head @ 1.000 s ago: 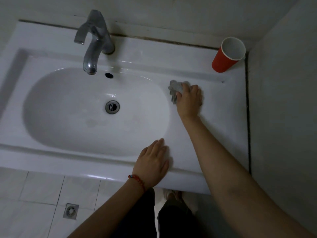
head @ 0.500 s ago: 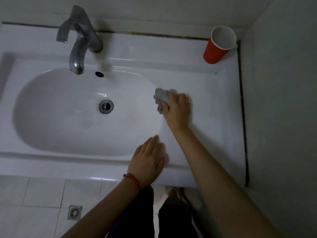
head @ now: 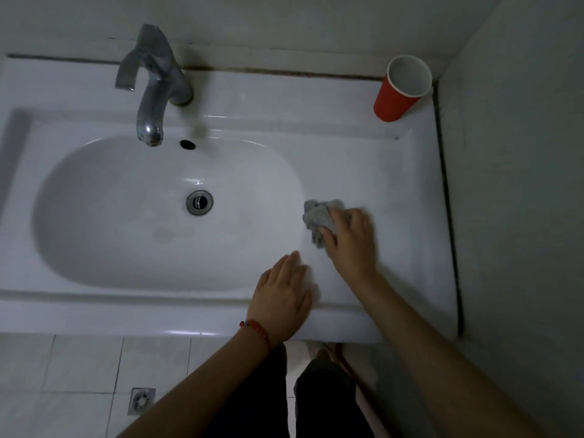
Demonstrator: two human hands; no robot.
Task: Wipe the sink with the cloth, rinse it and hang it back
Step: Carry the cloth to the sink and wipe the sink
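Observation:
A white sink (head: 395, 191) fills the view, with an oval basin and a metal drain (head: 199, 202) at its middle. My right hand (head: 350, 241) presses a crumpled grey cloth (head: 317, 216) onto the flat rim just right of the basin. The cloth sticks out past my fingers toward the basin edge. My left hand (head: 281, 298) lies flat, fingers together, on the sink's front rim and holds nothing. A red bead bracelet sits on that wrist.
A chrome tap (head: 155, 90) stands at the back, spout over the basin, above an overflow hole (head: 187, 144). A red paper cup (head: 401, 90) stands in the back right corner by the wall (head: 521, 184). Below, tiled floor with a floor drain (head: 141, 400).
My right hand has dragged the cloth along the right rim from the back toward the front, nearer my left hand. The left hand has stayed on the front rim.

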